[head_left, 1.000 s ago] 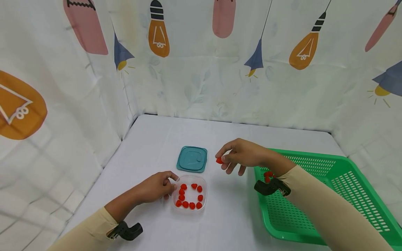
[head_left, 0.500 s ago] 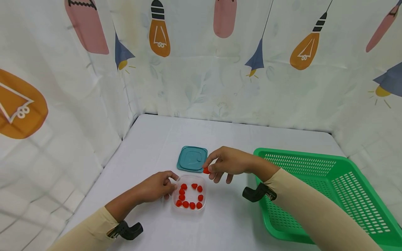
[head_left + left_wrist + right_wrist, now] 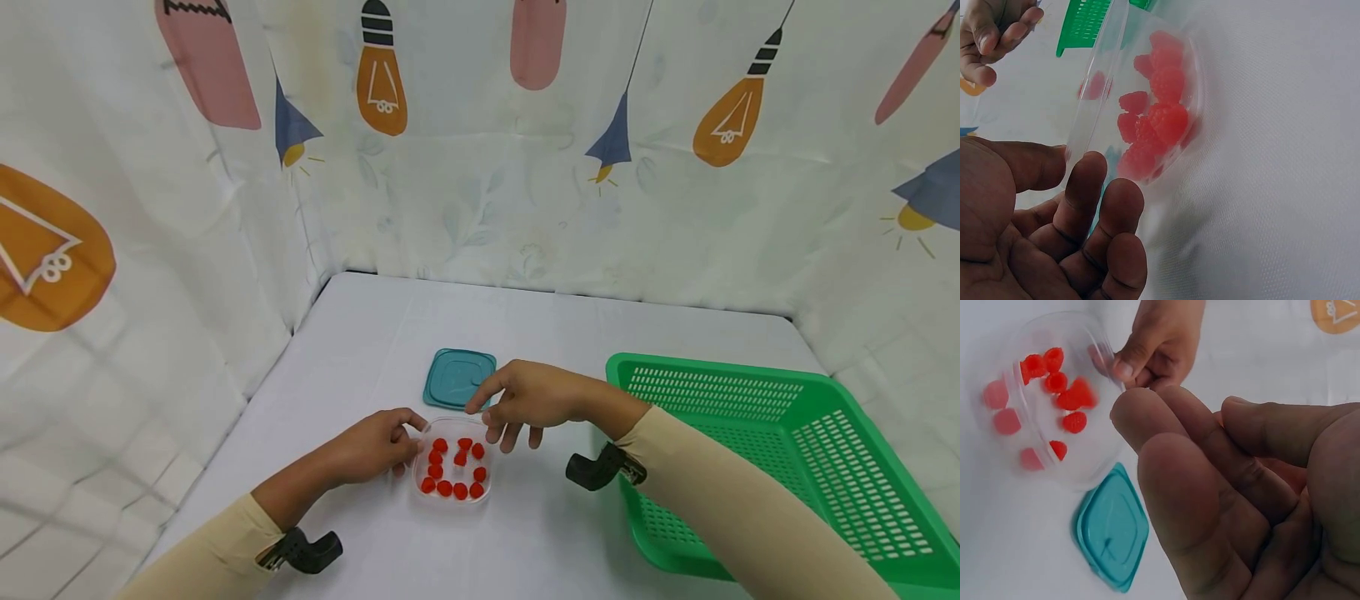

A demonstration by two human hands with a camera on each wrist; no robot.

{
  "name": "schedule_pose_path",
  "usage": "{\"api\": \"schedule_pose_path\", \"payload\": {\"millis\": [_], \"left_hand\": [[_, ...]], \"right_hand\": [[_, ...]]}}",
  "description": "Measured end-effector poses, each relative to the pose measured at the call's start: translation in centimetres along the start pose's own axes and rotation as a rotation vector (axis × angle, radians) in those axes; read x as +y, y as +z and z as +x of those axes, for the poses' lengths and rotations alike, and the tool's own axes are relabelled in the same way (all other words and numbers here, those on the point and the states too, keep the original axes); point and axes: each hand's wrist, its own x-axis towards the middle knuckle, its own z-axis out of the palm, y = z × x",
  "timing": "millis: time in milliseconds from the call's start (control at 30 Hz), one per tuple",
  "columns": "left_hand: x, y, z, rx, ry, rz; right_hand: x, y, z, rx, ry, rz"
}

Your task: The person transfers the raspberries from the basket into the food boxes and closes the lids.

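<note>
A clear plastic container (image 3: 452,500) with several red raspberries (image 3: 444,488) stands on the white table. My left hand (image 3: 378,448) pinches its left rim; in the left wrist view, thumb and forefinger meet at the wall. Over the container's far right corner hovers my right hand (image 3: 536,398), fingers apart and relaxed, with no raspberry seen between the fingertips. Below it a blurred raspberry (image 3: 1085,392) appears loose inside the container, in the gap between the others. Behind the container lies a square teal lid (image 3: 456,377), partly covered by the right fingers.
A large green basket (image 3: 720,367) stands at the right, under the right forearm, which hides part of its inside. The white table (image 3: 390,333) is bordered by hanging printed cloth (image 3: 480,200) at the back and sides.
The right hand has moved left from beside the basket to above the container and let go of a raspberry, now inside the container. The left hand stays at the rim.
</note>
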Motion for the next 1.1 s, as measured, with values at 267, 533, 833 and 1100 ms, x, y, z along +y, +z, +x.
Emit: {"api": "schedule_pose_path", "payload": {"millis": [267,533,833,1100], "left_hand": [[0.1,0.1,0.0,0.011,-0.020,0.006],[0.1,0.1,0.0,0.012,-0.036,0.014],[0.3,0.0,-0.1,0.017,-0.038,0.029],[0.1,0.2,0.1,0.014,-0.048,0.027]], "right_hand": [[1.7,-1.5,-1.6,0.090,0.015,0.002],[4.3,-3.5,-4.1,0.178,0.030,0.001],[7.3,-5.7,-7.7,0.249,0.038,0.094],[9.4,-6.9,-10.1,0.287,0.055,0.076]]}}
